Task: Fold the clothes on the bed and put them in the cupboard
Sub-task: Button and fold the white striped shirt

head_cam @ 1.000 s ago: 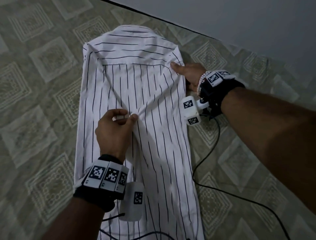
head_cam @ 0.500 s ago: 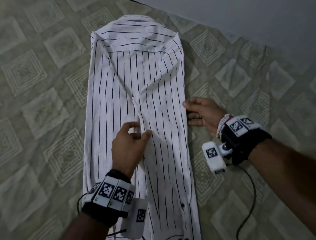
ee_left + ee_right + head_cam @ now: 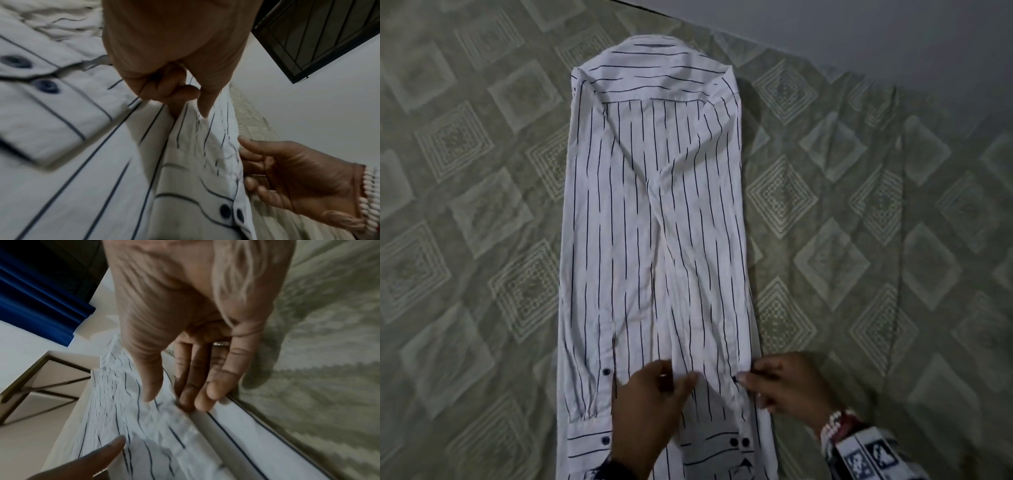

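On the patterned bedspread (image 3: 482, 212), both hands' grips pinch the striped shirt (image 3: 654, 222) near its cuffs (image 3: 589, 442).

We see a bed (image 3: 482, 212) covered by a grey-green sheet (image 3: 859, 260) printed with pale diamond and square motifs; the cloth is lightly rumpled, with a long crease running down its right part. Directly on it lies one white shirt (image 3: 654, 240) with thin dark stripes, spread lengthwise, collar at the far end and the hem end towards us. Its sides are folded inward, so it forms a long narrow panel. A sleeve lies along its left side, its buttoned cuff (image 3: 589, 442) near the lower edge. Our two hands touch the shirt's near end. The bed's far edge meets a plain wall (image 3: 859, 34).
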